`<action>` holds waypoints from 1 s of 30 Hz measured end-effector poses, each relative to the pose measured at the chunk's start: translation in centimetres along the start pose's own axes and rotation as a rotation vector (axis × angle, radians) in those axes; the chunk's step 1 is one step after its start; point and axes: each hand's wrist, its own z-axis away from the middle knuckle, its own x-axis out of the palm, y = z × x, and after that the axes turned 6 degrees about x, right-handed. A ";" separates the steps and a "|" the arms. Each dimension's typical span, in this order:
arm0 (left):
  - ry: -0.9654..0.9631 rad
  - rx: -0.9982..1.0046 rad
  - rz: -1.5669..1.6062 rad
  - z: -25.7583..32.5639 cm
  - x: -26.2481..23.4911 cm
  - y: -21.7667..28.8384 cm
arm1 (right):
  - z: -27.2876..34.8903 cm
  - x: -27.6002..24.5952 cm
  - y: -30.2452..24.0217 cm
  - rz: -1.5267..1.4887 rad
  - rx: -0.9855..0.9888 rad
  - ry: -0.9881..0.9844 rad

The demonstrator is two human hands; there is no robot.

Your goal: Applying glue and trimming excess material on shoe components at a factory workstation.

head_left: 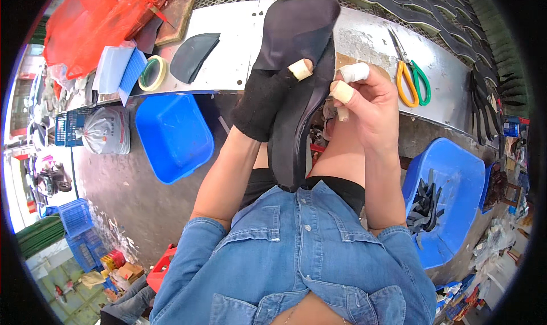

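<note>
A long black insole (289, 148) stands almost upright in front of my body, its broad end over the metal bench edge. My left hand (268, 97), in a black fingerless glove with tape round the thumb, is closed around its middle, the thumb lying across the face. The fingers behind it are hidden. On the right edge of the insole, my right hand (367, 94) is bent into a pinch, with thumb and forefinger tips wrapped in pale tape. Scissors (407, 77) with one yellow and one green handle lie on the bench beyond my right hand.
Left on the metal bench (228, 34) are a black cut piece (194, 57), a tape roll (152, 74) and red plastic bags (91, 28). Dark soles (421, 11) line the back. Below stand a blue tub (174, 137) and another blue tub (456, 177) holding black scraps.
</note>
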 end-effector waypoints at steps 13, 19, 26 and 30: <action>-0.017 0.013 -0.075 -0.7 0.4 0.3 | -0.1 -0.6 0.9 -0.163 0.011 -0.032; -0.091 0.053 -0.058 -0.8 0.4 0.2 | -0.6 -1.4 0.5 -0.175 0.003 -0.137; 0.028 -0.045 -0.152 -1.1 0.7 0.3 | -0.8 -0.4 0.7 0.060 -0.210 0.053; -0.028 0.016 -0.023 -1.3 0.1 -0.7 | -0.6 -0.9 0.4 -0.106 0.011 -0.041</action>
